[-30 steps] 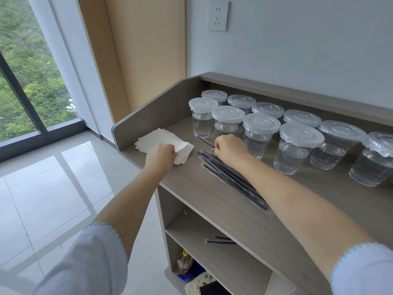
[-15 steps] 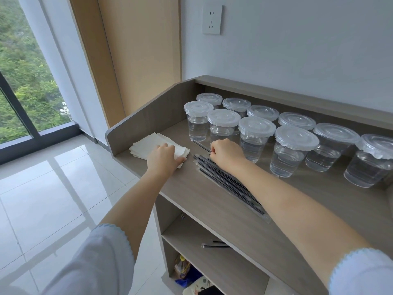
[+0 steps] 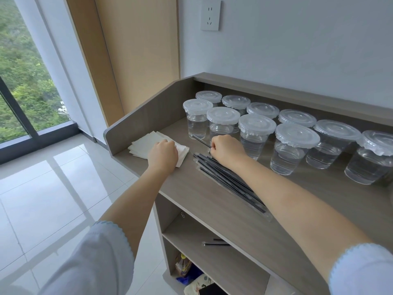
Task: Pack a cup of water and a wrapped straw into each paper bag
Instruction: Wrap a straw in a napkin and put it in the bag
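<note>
Right hand (image 3: 226, 149) knuckles-up, fingers curled, pinching one thin black straw in a clear wrapper (image 3: 201, 140) at its near end; the straw's far tip points left-back toward the front-left cup, its tip just in front of that cup's base. The hand sits over the far end of the pile of black wrapped straws (image 3: 229, 180), which lies diagonally on the grey wood-grain counter top (image 3: 214, 211). Left hand (image 3: 163, 155) also knuckles-up, fingers curled onto the right corner of the flat stack of white paper bags (image 3: 144, 143) at the counter's left end, the corner crumpled at the fingertips; whether a single bag is pinched, cannot tell. Ten clear plastic cups of water with translucent lids (image 3: 291, 150) stand upright in two rows along the back, just behind the right hand. Both forearms are bare, with pale blue sleeves (image 3: 102, 258) at the bottom edge. A lower open shelf (image 3: 214, 260) holds two more dark straws (image 3: 214, 243); below that, colourful packages, unclear. White wall socket (image 3: 210, 15) above, window with green trees (image 3: 23, 81) on the left, glossy white tile floor (image 3: 53, 188).
</note>
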### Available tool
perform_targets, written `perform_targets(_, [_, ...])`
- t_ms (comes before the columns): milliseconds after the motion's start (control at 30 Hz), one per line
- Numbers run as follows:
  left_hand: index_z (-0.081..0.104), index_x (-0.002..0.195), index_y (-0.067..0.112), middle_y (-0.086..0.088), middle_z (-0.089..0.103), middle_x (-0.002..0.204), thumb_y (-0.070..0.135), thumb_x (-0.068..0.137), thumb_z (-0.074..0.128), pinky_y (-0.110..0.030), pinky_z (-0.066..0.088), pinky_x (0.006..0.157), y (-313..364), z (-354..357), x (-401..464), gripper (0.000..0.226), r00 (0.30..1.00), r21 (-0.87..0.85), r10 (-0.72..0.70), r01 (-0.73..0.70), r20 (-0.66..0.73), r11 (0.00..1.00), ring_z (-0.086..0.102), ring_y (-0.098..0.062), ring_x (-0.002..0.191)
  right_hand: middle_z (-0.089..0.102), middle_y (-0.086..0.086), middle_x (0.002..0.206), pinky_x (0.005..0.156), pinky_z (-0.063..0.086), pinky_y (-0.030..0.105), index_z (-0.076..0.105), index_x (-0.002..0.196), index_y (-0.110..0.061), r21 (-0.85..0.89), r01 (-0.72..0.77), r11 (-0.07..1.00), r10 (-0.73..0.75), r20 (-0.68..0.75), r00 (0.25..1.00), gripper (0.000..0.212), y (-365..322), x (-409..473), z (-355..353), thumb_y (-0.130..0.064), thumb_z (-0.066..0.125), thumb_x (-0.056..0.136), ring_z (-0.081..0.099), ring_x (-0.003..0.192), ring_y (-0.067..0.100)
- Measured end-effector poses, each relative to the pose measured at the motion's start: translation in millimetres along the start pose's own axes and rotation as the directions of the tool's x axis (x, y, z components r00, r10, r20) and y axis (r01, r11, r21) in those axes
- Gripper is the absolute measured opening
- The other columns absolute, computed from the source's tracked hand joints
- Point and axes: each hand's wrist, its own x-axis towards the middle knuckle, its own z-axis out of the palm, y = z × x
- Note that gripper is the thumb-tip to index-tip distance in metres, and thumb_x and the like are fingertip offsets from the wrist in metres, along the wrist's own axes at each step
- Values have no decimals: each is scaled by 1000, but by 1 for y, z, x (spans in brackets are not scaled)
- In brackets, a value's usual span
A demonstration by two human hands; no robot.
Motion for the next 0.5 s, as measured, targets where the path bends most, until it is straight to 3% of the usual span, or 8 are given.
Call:
perform_targets(100, [29, 65, 10, -3, 35, 64, 10, 101, 32, -34, 27, 60, -1, -10, 2, 36, 998, -116, -34, 28, -45, 993, 43, -30, 73, 65, 13, 105, 81, 51, 40, 61, 109, -6, 93, -27, 995, 28, -5, 1000, 22, -2, 4, -3, -11, 46, 94, 60, 96, 32])
perform_targets(200, [40, 81, 5, -13, 49, 73, 20, 104, 31, -33, 29, 60, -3, -30, 3, 29, 994, -297, -32, 0, -104, 955, 45, -31, 71, 66, 12, 109, 89, 48, 35, 57, 122, -4, 311, -53, 949, 51, 16, 999, 29, -4, 7, -11, -12, 52, 95, 61, 100, 27])
perform_targets(267, [48, 92, 5, -10, 52, 77, 22, 103, 35, -32, 34, 59, -1, -49, 3, 24, 994, -468, -51, -1, -99, 884, 46, -28, 71, 67, 10, 108, 87, 46, 27, 61, 119, -3, 530, -65, 845, 63, 21, 998, 28, -7, 6, -22, -10, 58, 92, 61, 95, 21])
perform_targets(367, [49, 90, 11, 3, 45, 72, 19, 100, 40, -18, 33, 57, 5, -78, 6, 16, 986, -756, -165, 110, 2, 646, 40, -15, 69, 66, 3, 88, 73, 50, 17, 66, 100, -4, 829, -88, 552, 66, 61, 996, 12, -14, -4, -41, -4, 63, 88, 60, 76, 12])
perform_targets(433, [50, 81, 16, 2, 46, 75, 19, 100, 42, -25, 34, 61, 6, -96, 3, 20, 975, -895, -179, 197, 135, 400, 43, -15, 68, 64, 0, 79, 65, 53, 18, 63, 87, -10, 943, -104, 316, 42, 95, 995, 10, -20, -13, -54, 0, 64, 87, 62, 69, 10])
perform_targets(500, [49, 77, 19, 0, 50, 76, 18, 99, 42, -26, 37, 59, 6, -112, -6, 23, 965, -952, -103, 257, 243, 168, 48, -15, 67, 66, 3, 81, 64, 57, 21, 62, 89, -7, 985, -98, 142, -1, 99, 995, 10, -22, -21, -64, 2, 64, 85, 66, 66, 11])
